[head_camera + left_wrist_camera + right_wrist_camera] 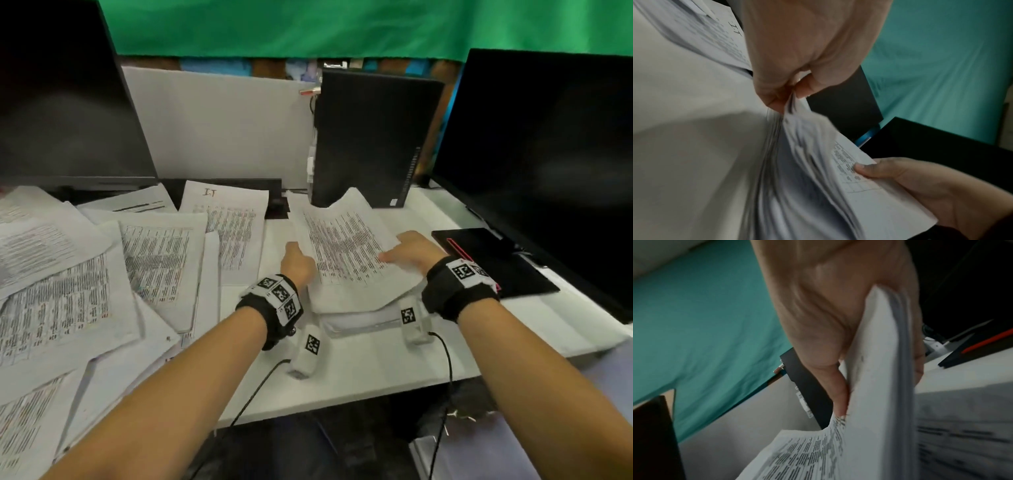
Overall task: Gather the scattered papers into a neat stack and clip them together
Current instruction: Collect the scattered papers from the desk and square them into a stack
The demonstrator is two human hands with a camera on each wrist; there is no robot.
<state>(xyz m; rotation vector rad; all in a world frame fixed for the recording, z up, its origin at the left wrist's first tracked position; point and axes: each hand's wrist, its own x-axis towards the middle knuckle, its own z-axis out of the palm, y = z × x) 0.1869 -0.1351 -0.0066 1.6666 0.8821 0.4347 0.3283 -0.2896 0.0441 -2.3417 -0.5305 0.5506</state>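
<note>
Both hands on the gathered paper stack point(346, 253), mid-surface in front of the upright black PC case point(373, 137): left hand point(297, 264) pinches the left edge, thumb against fingers, right hand point(412, 251) clamps the right edge with the thumb on the printed top sheet. Stack is bowed and lifted off the white surface point(376, 356), sheet edges fanned and not flush. More printed sheets point(68, 274) lie overlapping on the left of the surface below the left monitor point(65, 102), well apart from the held stack.
</note>
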